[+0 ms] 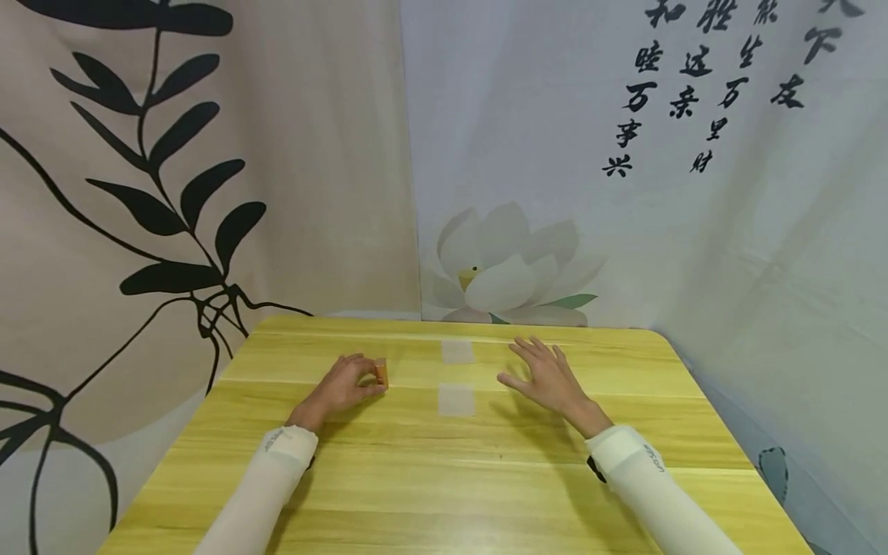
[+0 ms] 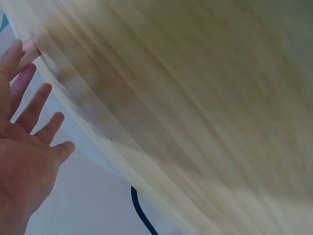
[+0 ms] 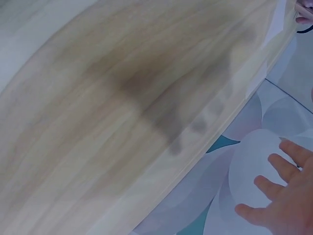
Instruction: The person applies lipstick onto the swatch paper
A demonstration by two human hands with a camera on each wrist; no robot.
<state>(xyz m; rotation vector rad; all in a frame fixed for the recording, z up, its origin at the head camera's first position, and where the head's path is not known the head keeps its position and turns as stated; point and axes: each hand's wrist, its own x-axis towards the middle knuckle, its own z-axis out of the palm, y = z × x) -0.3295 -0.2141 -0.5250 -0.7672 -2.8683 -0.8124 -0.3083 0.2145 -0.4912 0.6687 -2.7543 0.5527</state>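
Observation:
A small orange-brown wooden-looking block stands on end at the fingertips of my left hand, left of the table's middle. Thumb and index finger pinch it in the head view. From the left wrist, the block shows past the thumb and index fingertips, while the other fingers spread apart. On the other side, my right hand hovers with its fingers spread and nothing in it, its shadow falling on the wood. The right wrist view shows the spread fingers of that hand.
Two pale square patches lie one behind the other on the yellow wood-grain table, between the hands. Behind the table's far edge hangs a curtain printed with leaves, a lotus and dark writing.

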